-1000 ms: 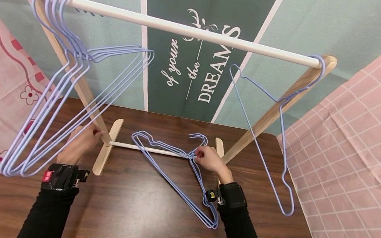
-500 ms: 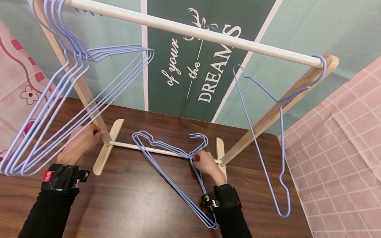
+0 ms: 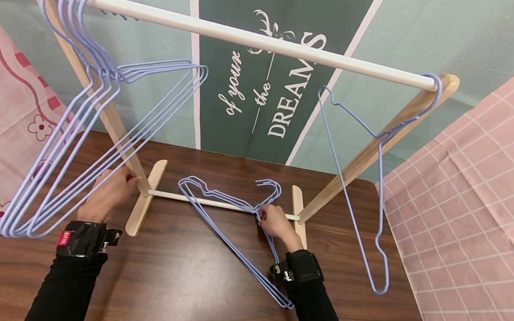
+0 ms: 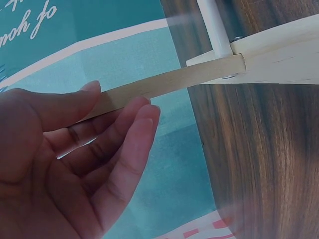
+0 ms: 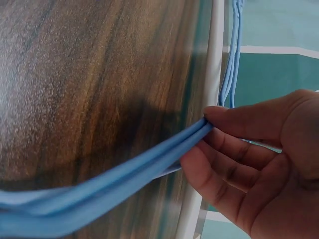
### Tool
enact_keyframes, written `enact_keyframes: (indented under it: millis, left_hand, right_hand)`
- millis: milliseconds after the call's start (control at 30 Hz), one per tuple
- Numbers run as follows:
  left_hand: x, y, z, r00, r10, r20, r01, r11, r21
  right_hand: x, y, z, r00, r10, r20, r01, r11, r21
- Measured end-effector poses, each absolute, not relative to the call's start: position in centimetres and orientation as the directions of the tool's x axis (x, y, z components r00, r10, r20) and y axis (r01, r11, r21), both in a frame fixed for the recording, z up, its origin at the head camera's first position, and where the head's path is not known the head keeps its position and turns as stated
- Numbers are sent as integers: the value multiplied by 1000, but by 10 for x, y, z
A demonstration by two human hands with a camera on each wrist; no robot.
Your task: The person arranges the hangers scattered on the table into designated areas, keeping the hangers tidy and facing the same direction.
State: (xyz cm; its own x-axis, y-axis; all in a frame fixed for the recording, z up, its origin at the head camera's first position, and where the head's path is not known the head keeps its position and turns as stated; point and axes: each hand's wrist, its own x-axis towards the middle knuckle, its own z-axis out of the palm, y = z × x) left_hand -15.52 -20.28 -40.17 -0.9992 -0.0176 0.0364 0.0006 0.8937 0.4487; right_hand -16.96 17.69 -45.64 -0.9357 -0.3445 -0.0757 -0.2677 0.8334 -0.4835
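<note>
My left hand (image 3: 110, 190) grips the left wooden post (image 4: 172, 82) of a clothes rack near its foot, thumb on one side and fingers on the other. My right hand (image 3: 275, 220) pinches several blue-purple clothes hangers (image 5: 149, 162) just below their necks. These lie stacked on the table across the rack's lower white bar (image 3: 218, 204), hooks toward the back right. In the right wrist view, at least two wires run between thumb and fingers; the fingertips hide part of them.
Several matching hangers (image 3: 104, 72) hang at the left end of the white top rail (image 3: 247, 39). One hanger (image 3: 348, 201) hangs at its right end beside the right post (image 3: 365, 153). Curtains surround the brown table (image 3: 164, 273).
My right hand has shifted slightly left and down and now pinches the stacked hangers. The hanger at the right end has turned a little. My left hand stays on the post.
</note>
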Motion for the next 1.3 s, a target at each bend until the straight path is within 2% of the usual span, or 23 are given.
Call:
enact_keyframes:
  millis: [567,1300]
  left_hand:
    - [-156,-202,-402,-999,-29,16,-19,900,435]
    - [-156,-202,-401,-999,-40,29,-23,897,442]
  right_hand:
    - [-169,180,-448,-933,-353,-74,-280,839,-466]
    - [-165,185,-424,-931,-364,10,-327,824,-462]
